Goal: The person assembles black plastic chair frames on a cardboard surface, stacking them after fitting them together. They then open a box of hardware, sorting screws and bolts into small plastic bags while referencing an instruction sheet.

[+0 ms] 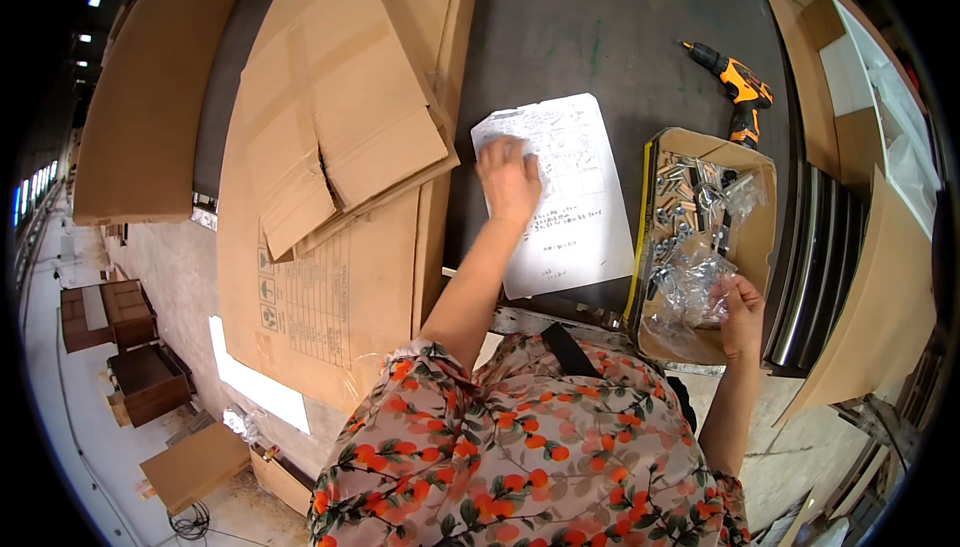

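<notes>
**One hand on the sheet, one in the hardware box**

The person leans over a dark worktop (620, 17), both bare arms stretched out from flowered sleeves.

The left hand (510, 182) lies palm down on a single white instruction sheet (570, 217), fingers spread flat and pressing on its upper left part; it grips nothing. The sheet is printed with small diagrams and lies tilted on the worktop just past the person's chest, at about twelve o'clock.

The right hand (740, 312) sits at about two o'clock, at the near edge of one shallow open cardboard box (758, 237). Its fingers are curled and pinched on a crumpled clear plastic bag (695, 282), which bulges up out of the box. Inside the box lies a heap of silver metal fittings (690, 187), screws and bolts by the look of them, too many and too tangled to count. A second clear bag may lie among them toward the far corner, though I cannot tell for sure.

Beyond the box, at one o'clock, one orange and black cordless drill (738, 87) lies on its side on the worktop, bit pointing away to the left.

At ten to eleven o'clock, left of the sheet, flattened cardboard cartons (340, 127) are stacked in at least three layers, the top one creased and folded. One more large brown panel (150, 97) leans at nine o'clock. Down on the floor stand two dark wooden drawer units (125, 347).
</notes>
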The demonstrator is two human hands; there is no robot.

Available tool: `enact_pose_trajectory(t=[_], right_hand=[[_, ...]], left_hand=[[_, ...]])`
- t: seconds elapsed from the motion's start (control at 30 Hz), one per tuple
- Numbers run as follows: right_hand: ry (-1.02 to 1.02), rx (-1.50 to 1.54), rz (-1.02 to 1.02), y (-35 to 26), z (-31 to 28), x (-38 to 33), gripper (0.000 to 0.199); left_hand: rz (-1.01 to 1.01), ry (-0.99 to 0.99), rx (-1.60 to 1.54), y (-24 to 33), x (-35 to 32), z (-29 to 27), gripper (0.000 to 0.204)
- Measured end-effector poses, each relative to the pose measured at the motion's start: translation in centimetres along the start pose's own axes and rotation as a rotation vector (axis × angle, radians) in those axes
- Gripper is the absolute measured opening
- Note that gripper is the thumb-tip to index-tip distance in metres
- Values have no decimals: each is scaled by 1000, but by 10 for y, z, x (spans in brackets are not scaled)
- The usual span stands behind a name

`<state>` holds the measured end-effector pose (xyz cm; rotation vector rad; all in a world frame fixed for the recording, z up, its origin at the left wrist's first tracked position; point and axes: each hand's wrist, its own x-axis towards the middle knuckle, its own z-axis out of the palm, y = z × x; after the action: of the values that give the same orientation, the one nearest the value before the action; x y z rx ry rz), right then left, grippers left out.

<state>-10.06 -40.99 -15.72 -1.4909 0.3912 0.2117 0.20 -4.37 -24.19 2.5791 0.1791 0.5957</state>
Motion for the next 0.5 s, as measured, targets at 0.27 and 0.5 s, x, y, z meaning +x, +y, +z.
enact_pose_trajectory(t=[0.27,0.5], right_hand=[[-18,-76,80,9,9,-2,18],[39,-103,97,15,4,-3,17]], left_hand=[[-221,-377,141,-13,26,-28,104],[-206,-381,84,-11,23,-32,99]])
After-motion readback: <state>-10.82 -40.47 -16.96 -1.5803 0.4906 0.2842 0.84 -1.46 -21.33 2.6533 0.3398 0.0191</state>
